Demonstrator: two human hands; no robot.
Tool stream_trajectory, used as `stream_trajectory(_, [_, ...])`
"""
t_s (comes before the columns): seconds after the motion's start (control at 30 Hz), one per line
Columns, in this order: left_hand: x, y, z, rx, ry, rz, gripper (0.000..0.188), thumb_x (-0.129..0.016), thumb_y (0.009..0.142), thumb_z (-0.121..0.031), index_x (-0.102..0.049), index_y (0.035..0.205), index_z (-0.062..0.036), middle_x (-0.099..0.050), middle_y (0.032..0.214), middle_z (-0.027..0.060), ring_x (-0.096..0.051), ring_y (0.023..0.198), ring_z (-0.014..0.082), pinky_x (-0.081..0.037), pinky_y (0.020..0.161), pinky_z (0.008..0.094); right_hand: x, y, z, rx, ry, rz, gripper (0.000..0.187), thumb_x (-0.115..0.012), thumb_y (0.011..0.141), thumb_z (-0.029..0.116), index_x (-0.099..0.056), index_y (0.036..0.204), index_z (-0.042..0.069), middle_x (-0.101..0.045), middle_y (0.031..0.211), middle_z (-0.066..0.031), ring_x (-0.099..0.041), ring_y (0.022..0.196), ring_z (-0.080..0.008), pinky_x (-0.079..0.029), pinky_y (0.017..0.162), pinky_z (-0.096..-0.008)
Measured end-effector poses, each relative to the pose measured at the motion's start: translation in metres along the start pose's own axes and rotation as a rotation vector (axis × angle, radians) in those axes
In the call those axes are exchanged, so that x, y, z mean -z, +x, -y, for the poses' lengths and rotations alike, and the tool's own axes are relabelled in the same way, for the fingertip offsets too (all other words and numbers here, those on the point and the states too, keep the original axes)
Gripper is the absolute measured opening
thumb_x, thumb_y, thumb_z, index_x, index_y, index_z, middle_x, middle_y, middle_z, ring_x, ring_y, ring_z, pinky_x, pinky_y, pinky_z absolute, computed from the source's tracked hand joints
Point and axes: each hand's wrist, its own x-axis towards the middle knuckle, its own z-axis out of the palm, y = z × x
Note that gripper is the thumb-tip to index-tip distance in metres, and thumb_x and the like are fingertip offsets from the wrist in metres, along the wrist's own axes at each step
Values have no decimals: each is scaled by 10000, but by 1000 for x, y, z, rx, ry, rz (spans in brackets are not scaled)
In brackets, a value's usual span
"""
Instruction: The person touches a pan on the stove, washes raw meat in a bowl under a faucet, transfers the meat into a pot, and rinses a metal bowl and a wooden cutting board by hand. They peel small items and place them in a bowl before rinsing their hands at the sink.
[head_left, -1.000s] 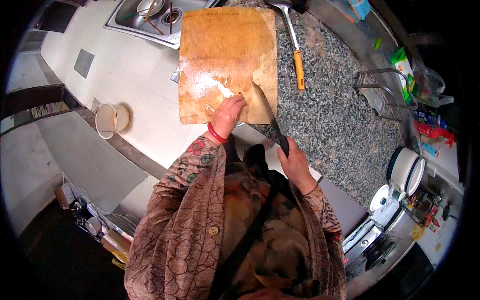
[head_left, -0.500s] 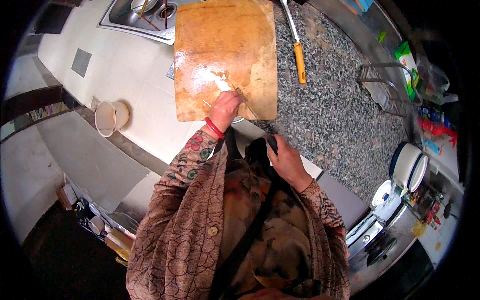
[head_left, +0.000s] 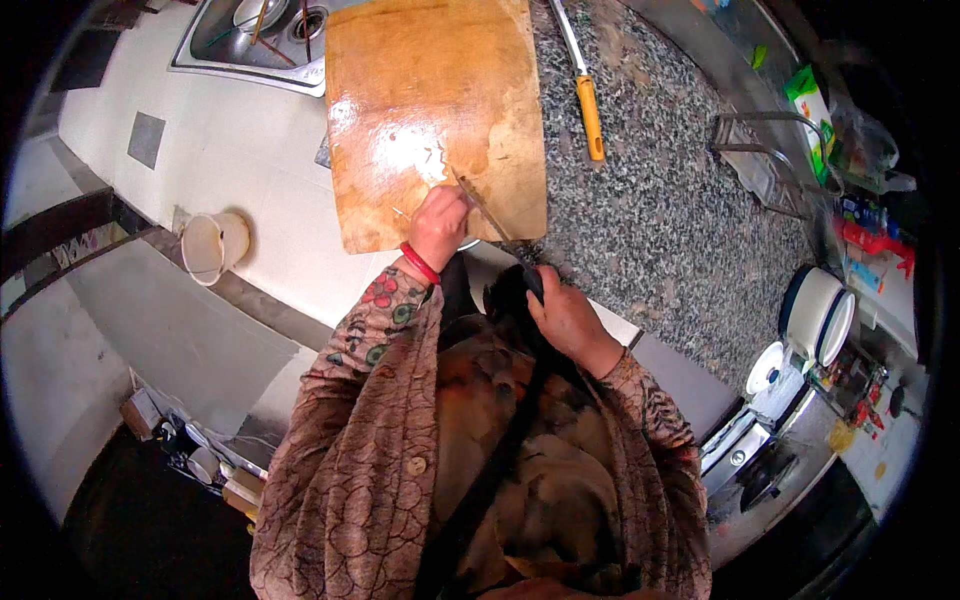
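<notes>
My right hand (head_left: 570, 318) is wrapped round the black handle of a knife (head_left: 484, 208). Its blade slants up and left over the near part of a wooden cutting board (head_left: 435, 80), which looks wet and shiny. Close against the blade's left side, my left hand (head_left: 440, 222) has its fingers curled together low over the board. Whatever lies beneath those fingers is hidden. A small whitish scrap (head_left: 401, 212) rests on the board just left of that hand. Under the board's near edge, part of a pale rim shows beside my left wrist.
A metal sink (head_left: 240, 50) with a bowl and sticks lies beyond the board's left side. On the speckled counter to the right are a yellow-handled tool (head_left: 590, 118) and a wire rack (head_left: 765, 165). A pale bucket (head_left: 215, 246) stands at left, a white pot (head_left: 820, 315) at far right.
The view has shifted slightly, so the board and sink sit further left. My hands keep the same grip, and the blade stays beside my left fingers, with more of it showing.
</notes>
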Motion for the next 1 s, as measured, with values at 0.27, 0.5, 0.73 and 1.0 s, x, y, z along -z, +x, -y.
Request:
stream_trajectory(0.27, [0,3,1,-29,-57,-13,152,-583,590,88,-577,709,-7,-566,770,98,-557,753,255,-477,628,321,-8,39,10,17,49,32,286,-517,811,152,-375,998,-12,-563,726,-278,-548,701,-449,-429,606,-531])
stream_trajectory(0.5, [-2,-4,7,-26,-14,-6,146,-613,602,62,-579,725,-7,-568,788,107,-556,770,272,-473,651,328,-7,15,2,-87,49,67,311,-512,830,167,-386,1066,9,-563,770,-278,-542,741,-445,-426,622,-506])
stream_trajectory(0.73, [-2,-1,5,-35,-108,-21,138,-656,650,17,-571,755,-12,-579,832,110,-556,794,284,-465,666,336,-10,7,-9,-162,111,-83,289,-525,831,190,-434,1032,2,-574,824,-255,-545,763,-437,-441,636,-474])
stream_trajectory(1.0, [1,-1,2,-17,10,-32,99,-638,641,31,-568,697,-11,-573,787,102,-562,768,260,-476,644,323,-3,-5,-2,-9,57,5,311,-528,828,163,-409,1060,-5,-574,793,-268,-553,739,-433,-445,627,-479])
